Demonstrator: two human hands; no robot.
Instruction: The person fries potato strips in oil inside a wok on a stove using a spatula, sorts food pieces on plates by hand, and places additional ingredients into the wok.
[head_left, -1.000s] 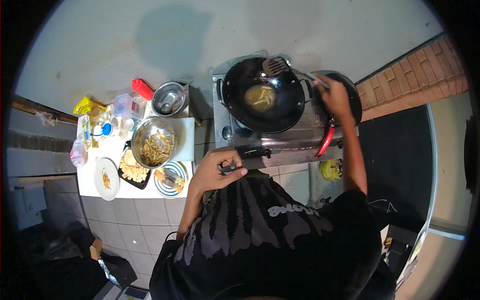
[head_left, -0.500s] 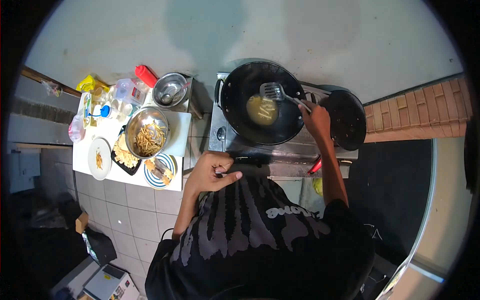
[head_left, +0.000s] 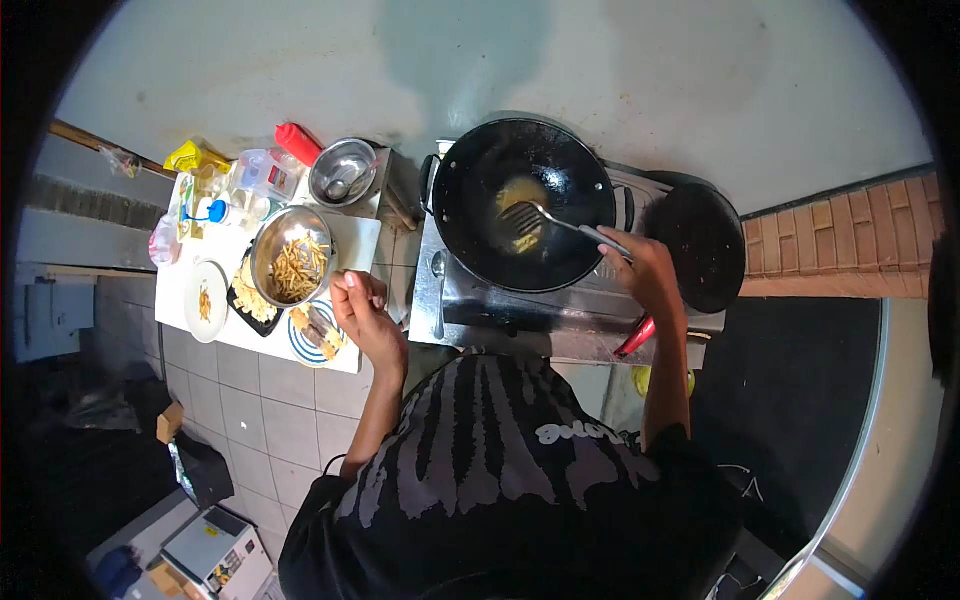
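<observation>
My right hand point(head_left: 645, 268) is wrapped round the handle of a slotted spatula point(head_left: 522, 216). The spatula's head is down in a black wok point(head_left: 570, 165) on the stove, over a small pool of oil point(head_left: 520, 192) with a few pale strips in it. My left hand point(head_left: 366, 318) is raised near the front right edge of the side table, its fingers curled in and nothing visible in them. Close by that hand are a steel bowl of fried strips point(head_left: 295, 268) and a blue-ringed plate point(head_left: 318, 335) with browned pieces.
A dark pan point(head_left: 700, 245) lies right of the wok, near a red handle point(head_left: 635, 337). A spoon point(head_left: 439, 290) rests on the stove's left side. The white side table point(head_left: 185, 310) carries a black tray point(head_left: 262, 325), an oval plate point(head_left: 207, 320), an empty-looking steel bowl point(head_left: 343, 170) and a red bottle point(head_left: 298, 144).
My left hand has moved left from before my chest toward the side table, its fingers curling in. The spatula's head has shifted left and nearer me, down into the oil.
</observation>
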